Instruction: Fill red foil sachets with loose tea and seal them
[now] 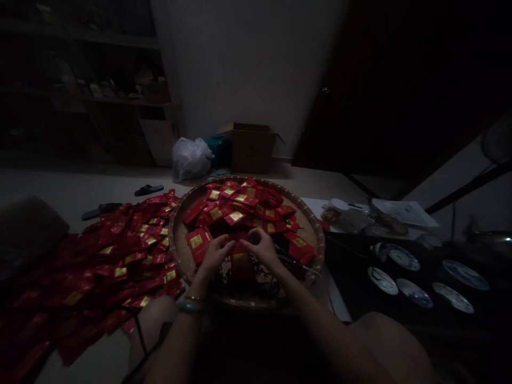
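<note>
A round woven basket tray (178, 250) rests in front of me, holding several red packets with gold labels (236, 216). Over its near side, my left hand (216, 253) and my right hand (262, 246) meet, fingers pinched on the top edge of one red packet (240, 262) that hangs upright between them. A bracelet circles my left wrist. The light is dim, so fine detail of the fingers is hard to see.
A large heap of the same red packets (100, 266) spreads over the floor at left. A cardboard box (250, 146) and a white plastic bag (191, 157) stand by the wall. Blue-patterned small dishes (404, 257) sit on a dark table at right. Slippers (149, 189) lie behind the heap.
</note>
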Action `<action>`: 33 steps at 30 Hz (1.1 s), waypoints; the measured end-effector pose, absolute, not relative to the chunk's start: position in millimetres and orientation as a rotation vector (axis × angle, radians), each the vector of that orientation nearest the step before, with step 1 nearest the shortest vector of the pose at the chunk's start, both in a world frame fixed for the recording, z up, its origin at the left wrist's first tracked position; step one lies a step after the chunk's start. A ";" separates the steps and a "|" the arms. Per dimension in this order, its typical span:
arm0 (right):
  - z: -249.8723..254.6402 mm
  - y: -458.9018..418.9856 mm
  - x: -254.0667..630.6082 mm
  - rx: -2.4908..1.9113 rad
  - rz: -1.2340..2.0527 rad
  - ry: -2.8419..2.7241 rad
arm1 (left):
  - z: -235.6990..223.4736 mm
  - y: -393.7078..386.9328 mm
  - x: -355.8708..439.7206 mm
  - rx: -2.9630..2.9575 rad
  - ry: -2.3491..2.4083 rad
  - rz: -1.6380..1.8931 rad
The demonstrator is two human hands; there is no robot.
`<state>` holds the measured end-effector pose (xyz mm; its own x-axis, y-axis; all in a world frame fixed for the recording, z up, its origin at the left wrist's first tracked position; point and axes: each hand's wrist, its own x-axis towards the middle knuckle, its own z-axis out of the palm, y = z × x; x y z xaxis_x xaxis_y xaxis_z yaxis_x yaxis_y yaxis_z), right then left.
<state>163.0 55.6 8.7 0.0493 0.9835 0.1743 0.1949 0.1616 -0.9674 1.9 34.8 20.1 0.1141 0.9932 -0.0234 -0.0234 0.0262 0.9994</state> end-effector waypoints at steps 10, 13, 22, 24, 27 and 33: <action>17.3 47.9 159.9 -1.166 1.279 -1.221 | 20.7 34.0 1.2 1.202 1.031 1.036; 18.7 47.3 163.1 -1.182 1.327 -1.229 | 21.0 34.3 1.7 1.213 1.050 1.063; 10.5 43.1 161.3 -1.222 1.163 -1.232 | 18.1 35.5 1.8 1.213 1.160 1.165; 8.4 42.2 163.1 -1.231 1.202 -1.248 | 17.3 36.4 1.6 1.243 1.185 1.194; 4.3 42.2 166.2 -1.267 1.218 -1.230 | 16.7 37.2 1.3 1.289 1.183 1.186; -7.8 41.1 163.5 -1.342 1.100 -1.332 | 15.1 37.0 2.3 1.307 1.178 1.145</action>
<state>163.5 41.1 -7.8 0.0155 0.9998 0.0098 0.1794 0.0069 -0.9837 2.3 37.0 15.1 0.0792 0.9965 0.0259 0.0542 -0.0302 0.9981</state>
